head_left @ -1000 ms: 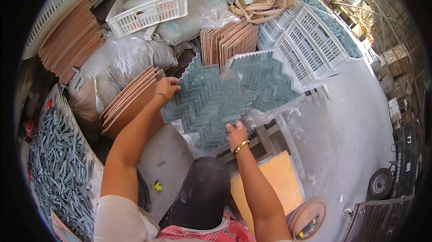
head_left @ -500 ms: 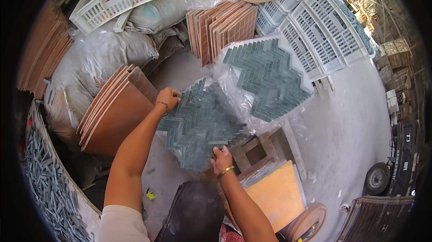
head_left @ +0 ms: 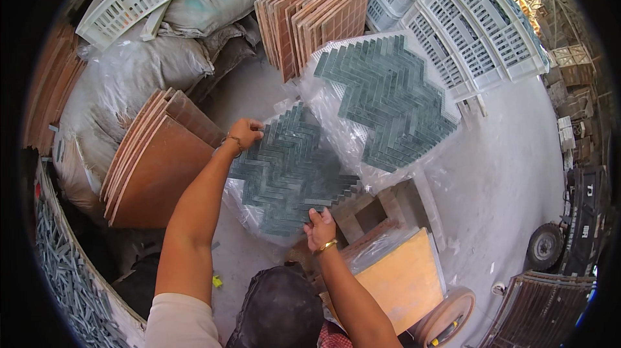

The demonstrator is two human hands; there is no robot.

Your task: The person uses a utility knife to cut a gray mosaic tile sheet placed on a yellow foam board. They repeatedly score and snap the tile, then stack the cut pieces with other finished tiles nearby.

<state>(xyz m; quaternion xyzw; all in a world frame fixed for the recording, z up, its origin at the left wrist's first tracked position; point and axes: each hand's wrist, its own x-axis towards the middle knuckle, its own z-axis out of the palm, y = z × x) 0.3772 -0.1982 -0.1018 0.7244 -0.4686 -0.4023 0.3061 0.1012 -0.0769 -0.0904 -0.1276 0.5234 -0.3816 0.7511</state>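
Note:
My left hand (head_left: 246,136) pinches the upper left edge of a green herringbone mosaic tile sheet (head_left: 284,160). At the sheet's lower right edge, my right hand (head_left: 319,228) grips it with the thumb on top. The fingers beneath the sheet are mostly hidden. Clear plastic and pale backing show along its lower left side. Just beyond, to the right, a second green herringbone mosaic sheet (head_left: 388,105) lies on white mesh and plastic wrap, close to the held one.
Brown boards (head_left: 152,173) lean at the left, and more brown boards (head_left: 317,21) stand behind. White plastic crates (head_left: 475,31) are stacked far right. Loose green strips (head_left: 77,277) fill a bin at lower left. A yellow-orange panel (head_left: 398,283) sits by my right forearm.
My view has shifted slightly. Both hands keep hold of the mosaic tile sheet, which has moved only a little; more pale plastic shows at its lower left.

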